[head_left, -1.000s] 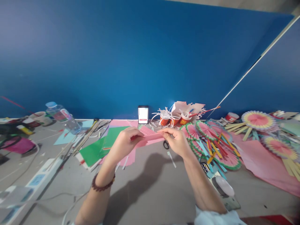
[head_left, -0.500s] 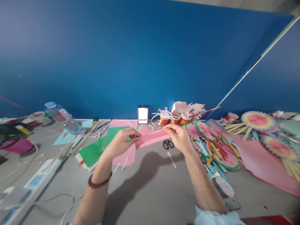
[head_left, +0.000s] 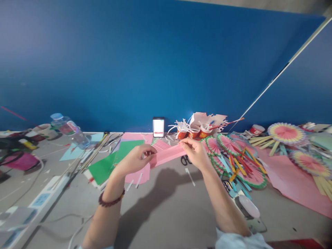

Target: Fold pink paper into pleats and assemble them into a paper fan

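Note:
A strip of pink paper (head_left: 168, 155), with a fold line along its length, is stretched between my two hands above the table. My left hand (head_left: 137, 159), with a beaded bracelet on its wrist, pinches the strip's left end. The right end is pinched between the thumb and fingers of my right hand (head_left: 195, 153). Behind the strip lies a pleated pink piece with a green edge (head_left: 158, 143), partly covered. Black-handled scissors (head_left: 184, 160) lie just below the right end, their blades hidden. Green paper (head_left: 103, 168) and pink sheets (head_left: 137, 175) lie under and beside my left hand.
A phone (head_left: 158, 127) leans against the blue wall. Red paper cups (head_left: 204, 132) with strips and pens stand right of it. Finished paper fans (head_left: 251, 173) pile up at right, near a white mouse (head_left: 249, 206). A tilted bottle (head_left: 70, 128) and a power strip (head_left: 44, 200) are at left.
Both hands still hold the pink strip and have shifted only slightly, the right one a little to the left. My left fingers have curled further over its end.

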`<act>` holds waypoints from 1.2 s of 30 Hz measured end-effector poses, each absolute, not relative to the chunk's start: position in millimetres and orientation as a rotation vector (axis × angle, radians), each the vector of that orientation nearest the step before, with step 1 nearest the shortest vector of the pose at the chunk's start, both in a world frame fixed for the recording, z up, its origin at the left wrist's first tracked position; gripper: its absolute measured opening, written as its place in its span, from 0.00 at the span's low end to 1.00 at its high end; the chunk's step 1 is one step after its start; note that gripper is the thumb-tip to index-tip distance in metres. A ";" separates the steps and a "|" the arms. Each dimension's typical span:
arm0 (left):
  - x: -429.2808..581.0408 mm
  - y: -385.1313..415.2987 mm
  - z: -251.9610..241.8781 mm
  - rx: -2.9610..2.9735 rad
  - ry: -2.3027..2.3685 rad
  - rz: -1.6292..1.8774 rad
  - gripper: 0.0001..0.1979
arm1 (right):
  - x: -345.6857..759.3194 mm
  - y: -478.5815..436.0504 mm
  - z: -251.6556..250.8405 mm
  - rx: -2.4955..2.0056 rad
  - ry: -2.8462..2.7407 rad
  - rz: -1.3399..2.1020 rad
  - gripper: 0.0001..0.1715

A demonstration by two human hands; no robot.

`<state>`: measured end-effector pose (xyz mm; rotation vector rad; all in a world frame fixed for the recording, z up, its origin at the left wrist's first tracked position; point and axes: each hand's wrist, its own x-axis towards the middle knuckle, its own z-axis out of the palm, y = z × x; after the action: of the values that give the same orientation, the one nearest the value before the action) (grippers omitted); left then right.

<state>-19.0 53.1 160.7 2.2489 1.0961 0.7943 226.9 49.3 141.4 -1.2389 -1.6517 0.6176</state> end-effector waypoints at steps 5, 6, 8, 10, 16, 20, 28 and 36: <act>-2.1 49.8 155.0 2.288 1.172 0.772 0.07 | 219.5 44.6 141.7 -1.233 -1.760 0.571 0.12; 3.2 49.1 152.9 2.279 1.145 0.785 0.07 | 217.7 43.3 141.5 -1.214 -1.785 0.588 0.12; 13.7 48.1 148.1 2.235 1.126 0.856 0.07 | 214.1 40.9 141.4 -1.179 -1.805 0.623 0.11; 22.2 48.1 143.1 2.179 1.119 0.956 0.07 | 211.4 39.3 141.6 -1.158 -1.767 0.676 0.12; 28.5 49.2 139.5 2.062 1.127 1.134 0.04 | 209.7 41.4 138.4 -1.107 -1.602 0.826 0.13; 28.5 46.6 145.0 2.110 1.069 1.211 0.02 | 208.3 40.0 136.9 -1.089 -1.642 0.671 0.07; 25.8 42.7 147.9 2.174 1.026 1.402 0.05 | 209.4 31.9 150.0 -1.030 -1.616 0.820 0.13; 24.4 38.2 148.3 2.179 0.995 1.399 0.06 | 214.9 44.3 141.8 -0.886 -1.487 1.281 0.15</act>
<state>24.4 38.2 148.3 2.1792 0.9950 1.3987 214.9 44.3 141.8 -0.8863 -1.4868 1.2813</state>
